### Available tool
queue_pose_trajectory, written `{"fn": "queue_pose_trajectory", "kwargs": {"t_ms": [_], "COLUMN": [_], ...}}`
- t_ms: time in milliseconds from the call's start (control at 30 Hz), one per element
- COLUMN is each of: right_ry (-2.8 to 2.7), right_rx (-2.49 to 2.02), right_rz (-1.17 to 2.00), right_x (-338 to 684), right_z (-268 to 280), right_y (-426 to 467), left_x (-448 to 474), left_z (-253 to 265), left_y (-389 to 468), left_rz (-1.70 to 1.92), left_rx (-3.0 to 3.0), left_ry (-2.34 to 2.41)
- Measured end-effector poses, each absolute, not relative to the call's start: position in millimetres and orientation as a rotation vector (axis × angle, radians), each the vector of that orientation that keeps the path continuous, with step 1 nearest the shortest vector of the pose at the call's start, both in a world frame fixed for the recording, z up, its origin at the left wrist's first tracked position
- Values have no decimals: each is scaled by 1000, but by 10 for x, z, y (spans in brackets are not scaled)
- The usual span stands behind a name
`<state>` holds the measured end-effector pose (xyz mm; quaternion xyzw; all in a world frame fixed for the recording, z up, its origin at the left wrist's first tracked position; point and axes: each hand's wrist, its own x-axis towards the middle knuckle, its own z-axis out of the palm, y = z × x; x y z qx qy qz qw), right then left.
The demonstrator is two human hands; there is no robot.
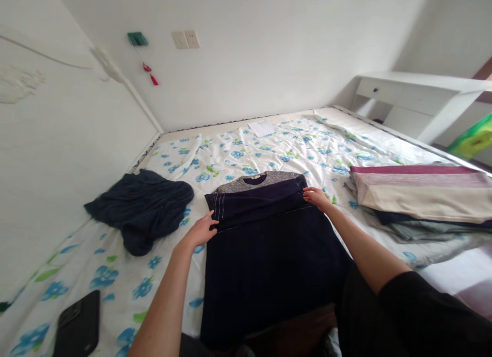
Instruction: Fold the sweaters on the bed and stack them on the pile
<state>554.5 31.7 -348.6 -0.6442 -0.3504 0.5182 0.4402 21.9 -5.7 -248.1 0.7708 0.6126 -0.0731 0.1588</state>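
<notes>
A dark navy sweater (pixel 269 265) lies spread on the bed, its speckled grey yoke and neckline at the far end. Its sleeves are folded across the chest, with thin pale stripes near the cuffs. At the left edge of the folded sleeves is my left hand (pixel 200 230), fingers apart and touching the fabric. On the right edge, my right hand (pixel 315 198) has its fingers closed on the sleeve near the stripes. The lower end of the sweater reaches toward my body.
A crumpled dark garment (pixel 144 206) lies to the left, and a black phone (pixel 79 323) nearer me. On the right is a stack of folded clothes (pixel 418 193). Paper (pixel 262 128) lies at the back of the flowered sheet (pixel 154 280). A white desk (pixel 415 98) stands beyond.
</notes>
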Motion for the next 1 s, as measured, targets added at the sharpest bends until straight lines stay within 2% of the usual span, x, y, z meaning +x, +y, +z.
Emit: {"fn": "queue_pose_trajectory", "kwargs": {"t_ms": [233,500,633,833,1000], "right_ry": [-703,-471,-527,-736,-756], "right_rx": [-1501,-1351,-1479,-1886,-1741], "right_rz": [1456,1529,1578,1535,1535], "right_x": [5285,5351,5589,5730,5817], "right_z": [-3510,-3160,-3022,-3180,-3137], "right_y": [467,590,571,396,470], "left_x": [282,148,-42,55,67], "left_z": [-2641,-2578,-2513,-2583,-2597], "left_y": [-30,27,47,28,37], "left_rz": [-386,-213,-78,-278,-189], "left_rx": [2117,2047,1992,1928,1956], "left_ry": [1715,1749,1725,1681,1671]}}
